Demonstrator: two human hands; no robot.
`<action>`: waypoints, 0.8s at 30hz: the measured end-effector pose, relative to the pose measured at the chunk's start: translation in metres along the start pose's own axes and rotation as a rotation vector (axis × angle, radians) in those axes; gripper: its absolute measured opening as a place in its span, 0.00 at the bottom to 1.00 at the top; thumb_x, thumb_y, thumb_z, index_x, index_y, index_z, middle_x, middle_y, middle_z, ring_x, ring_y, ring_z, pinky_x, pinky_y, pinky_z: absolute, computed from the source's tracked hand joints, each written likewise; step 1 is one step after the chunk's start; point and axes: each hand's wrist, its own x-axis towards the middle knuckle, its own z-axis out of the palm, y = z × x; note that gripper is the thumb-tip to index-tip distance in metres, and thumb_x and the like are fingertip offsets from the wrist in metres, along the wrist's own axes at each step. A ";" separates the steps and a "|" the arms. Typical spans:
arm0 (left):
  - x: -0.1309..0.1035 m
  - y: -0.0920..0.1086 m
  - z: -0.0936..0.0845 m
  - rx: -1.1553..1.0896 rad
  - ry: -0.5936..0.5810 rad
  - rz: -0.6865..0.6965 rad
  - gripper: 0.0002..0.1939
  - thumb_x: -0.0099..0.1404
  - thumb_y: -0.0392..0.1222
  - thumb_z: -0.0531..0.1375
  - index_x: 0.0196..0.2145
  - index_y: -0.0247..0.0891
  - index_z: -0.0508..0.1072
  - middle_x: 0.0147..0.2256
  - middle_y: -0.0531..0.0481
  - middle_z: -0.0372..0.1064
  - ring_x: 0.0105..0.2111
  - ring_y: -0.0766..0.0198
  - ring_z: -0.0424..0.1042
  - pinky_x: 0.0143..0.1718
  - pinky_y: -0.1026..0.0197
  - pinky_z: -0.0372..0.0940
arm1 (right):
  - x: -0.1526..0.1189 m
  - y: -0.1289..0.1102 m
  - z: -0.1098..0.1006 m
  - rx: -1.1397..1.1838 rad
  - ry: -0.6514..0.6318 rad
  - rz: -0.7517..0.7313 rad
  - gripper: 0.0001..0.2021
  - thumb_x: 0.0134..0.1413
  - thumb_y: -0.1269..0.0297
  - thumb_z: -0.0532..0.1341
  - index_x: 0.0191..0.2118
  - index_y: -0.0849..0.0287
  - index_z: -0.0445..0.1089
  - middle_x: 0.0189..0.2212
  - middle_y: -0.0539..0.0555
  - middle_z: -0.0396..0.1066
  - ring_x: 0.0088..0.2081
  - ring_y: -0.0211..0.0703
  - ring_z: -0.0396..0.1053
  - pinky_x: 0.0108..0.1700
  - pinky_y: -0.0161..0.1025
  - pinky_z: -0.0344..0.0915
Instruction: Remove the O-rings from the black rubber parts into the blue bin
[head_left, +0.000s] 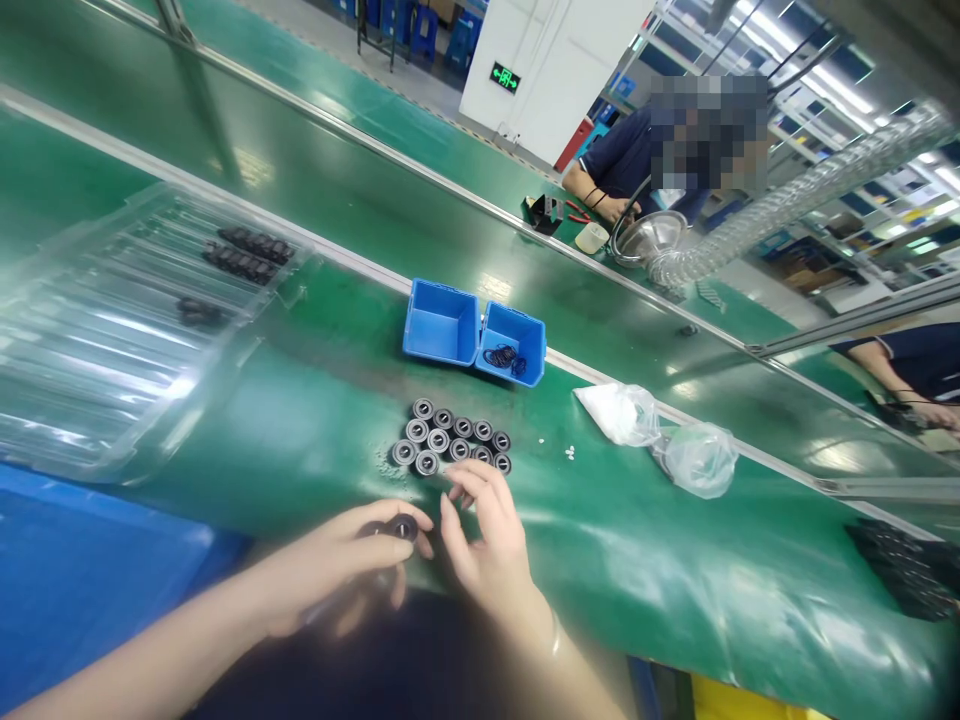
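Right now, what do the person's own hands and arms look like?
The left hand and right hand wear no gloves, and no sleeves cover the visible forearms. A thin, pale band, maybe a bracelet, shows at the right wrist.

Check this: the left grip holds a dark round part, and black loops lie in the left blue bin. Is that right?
Not quite: the head view shows the black loops in the right blue bin, not the left blue bin. The left grip does hold a dark round part.
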 end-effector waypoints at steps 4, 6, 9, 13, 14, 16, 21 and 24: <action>-0.001 0.000 0.003 0.077 -0.054 -0.020 0.18 0.64 0.49 0.60 0.46 0.35 0.70 0.27 0.49 0.72 0.13 0.74 0.59 0.11 0.74 0.54 | -0.004 -0.017 -0.016 0.208 -0.342 0.016 0.23 0.59 0.69 0.63 0.59 0.50 0.63 0.53 0.58 0.66 0.53 0.50 0.66 0.55 0.50 0.67; 0.000 -0.002 0.005 0.089 -0.070 -0.030 0.16 0.63 0.48 0.61 0.43 0.34 0.71 0.27 0.49 0.72 0.13 0.75 0.58 0.11 0.73 0.54 | -0.006 -0.020 -0.018 0.259 -0.414 0.019 0.20 0.60 0.68 0.63 0.57 0.49 0.65 0.51 0.56 0.68 0.53 0.49 0.66 0.55 0.49 0.66; 0.003 -0.007 0.005 0.043 -0.088 -0.024 0.16 0.63 0.48 0.60 0.43 0.34 0.71 0.27 0.48 0.72 0.13 0.74 0.59 0.11 0.73 0.53 | -0.011 -0.018 -0.015 0.297 -0.393 0.074 0.16 0.61 0.66 0.62 0.54 0.50 0.67 0.49 0.57 0.68 0.46 0.46 0.69 0.46 0.44 0.70; 0.006 -0.014 0.005 -0.006 -0.104 -0.024 0.17 0.63 0.48 0.60 0.45 0.33 0.69 0.28 0.46 0.73 0.13 0.73 0.61 0.11 0.73 0.54 | -0.016 -0.015 -0.015 0.305 -0.396 0.084 0.20 0.59 0.67 0.63 0.57 0.50 0.66 0.45 0.57 0.66 0.41 0.45 0.67 0.41 0.42 0.71; 0.006 -0.015 0.006 -0.013 -0.101 -0.020 0.18 0.63 0.48 0.60 0.45 0.33 0.69 0.28 0.46 0.73 0.14 0.72 0.62 0.11 0.73 0.54 | -0.017 -0.014 -0.017 0.314 -0.397 0.079 0.20 0.58 0.67 0.63 0.56 0.50 0.66 0.44 0.56 0.66 0.41 0.45 0.67 0.41 0.42 0.71; 0.006 -0.014 0.008 -0.017 -0.078 -0.003 0.19 0.65 0.50 0.59 0.48 0.35 0.67 0.28 0.47 0.73 0.14 0.73 0.62 0.11 0.73 0.54 | -0.017 -0.008 -0.019 0.328 -0.325 0.100 0.17 0.58 0.66 0.64 0.53 0.50 0.68 0.43 0.56 0.66 0.42 0.45 0.67 0.41 0.42 0.71; 0.007 -0.012 0.012 -0.010 0.030 0.053 0.19 0.67 0.57 0.57 0.36 0.35 0.69 0.26 0.50 0.68 0.15 0.75 0.56 0.12 0.73 0.53 | -0.010 0.015 -0.020 0.169 0.055 0.221 0.14 0.60 0.65 0.63 0.51 0.52 0.68 0.45 0.57 0.65 0.38 0.43 0.68 0.40 0.42 0.71; 0.008 -0.012 0.010 -0.064 -0.002 0.069 0.20 0.68 0.57 0.55 0.31 0.35 0.67 0.26 0.50 0.67 0.16 0.74 0.55 0.13 0.72 0.52 | -0.007 0.024 -0.015 0.090 0.093 0.196 0.14 0.60 0.65 0.63 0.51 0.54 0.68 0.42 0.56 0.66 0.34 0.41 0.68 0.38 0.41 0.71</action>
